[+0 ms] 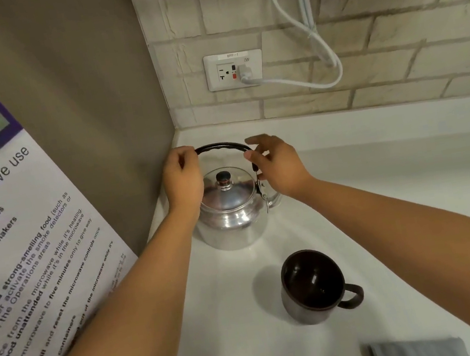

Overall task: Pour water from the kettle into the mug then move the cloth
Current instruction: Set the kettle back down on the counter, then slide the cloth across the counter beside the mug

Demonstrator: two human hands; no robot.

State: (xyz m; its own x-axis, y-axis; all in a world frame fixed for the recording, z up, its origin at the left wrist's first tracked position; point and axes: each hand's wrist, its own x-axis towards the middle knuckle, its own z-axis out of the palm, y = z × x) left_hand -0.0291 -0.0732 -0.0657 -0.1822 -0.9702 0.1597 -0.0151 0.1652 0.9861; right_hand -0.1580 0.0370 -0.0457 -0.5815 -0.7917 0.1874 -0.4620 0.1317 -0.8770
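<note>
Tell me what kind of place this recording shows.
Probably a shared kitchenette or break room: a white counter against a brick-tile wall, a microwave-use notice, a metal kettle and a dark mug.

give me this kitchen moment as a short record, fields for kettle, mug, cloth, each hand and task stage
kettle: metal kettle, lid on, upright on the white counter in the corner
mug: dark mug, upright, looks empty, nearer the camera than the kettle
cloth: grey folded cloth, bottom right, untouched
left hand: left hand closed on the black handle
right hand: right hand at the handle's other end, fingers loosely open
stage: pouring not yet begun
</note>
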